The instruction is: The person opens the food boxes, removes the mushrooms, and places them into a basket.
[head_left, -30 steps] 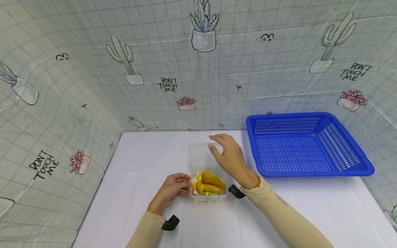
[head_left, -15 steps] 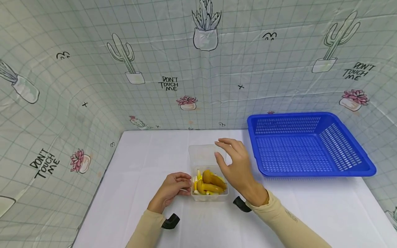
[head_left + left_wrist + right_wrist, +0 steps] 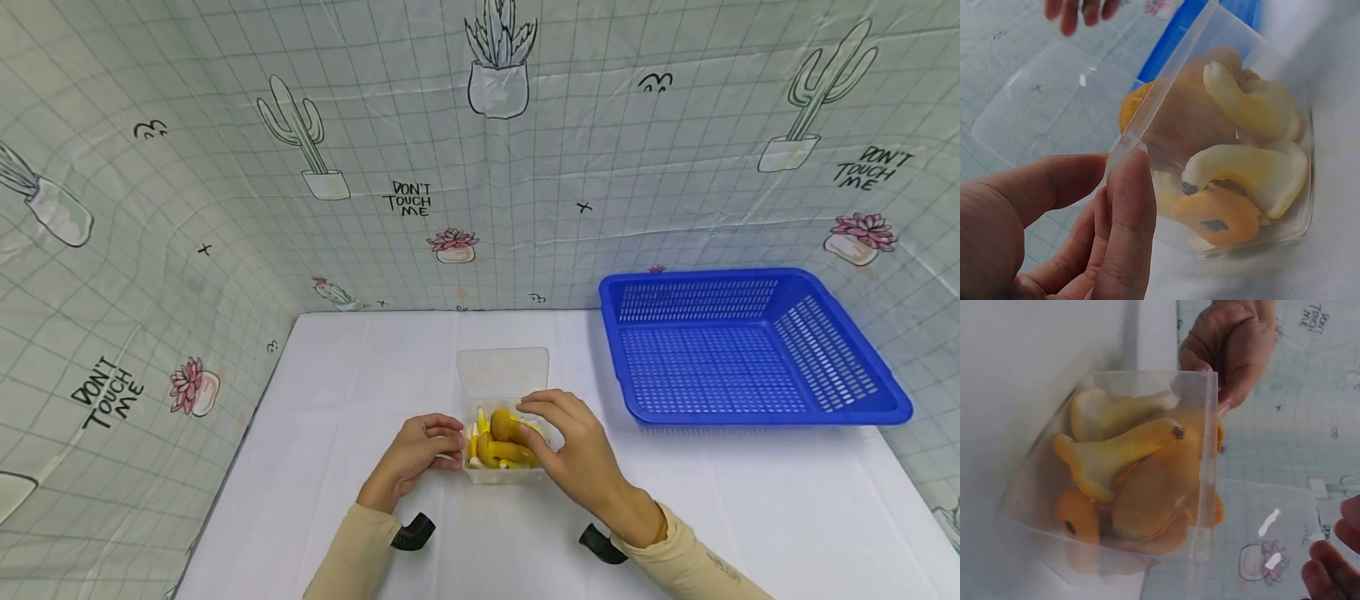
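The left hand (image 3: 416,454) pinched the clear plastic box (image 3: 501,477) while the right hand (image 3: 592,462), fingers (image 3: 551,410) parted, hung over the mushrooms (image 3: 506,452), likely for picking one, which called for a pinch.

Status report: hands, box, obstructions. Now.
Left hand pinches clear box. Right hand near it, holding nothing. Yellow mushroom-like pieces inside, lid open. No obstruction seen.

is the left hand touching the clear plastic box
Touching. The left wrist view shows it plainly: the left hand pinches the rim of the clear plastic box from both sides.
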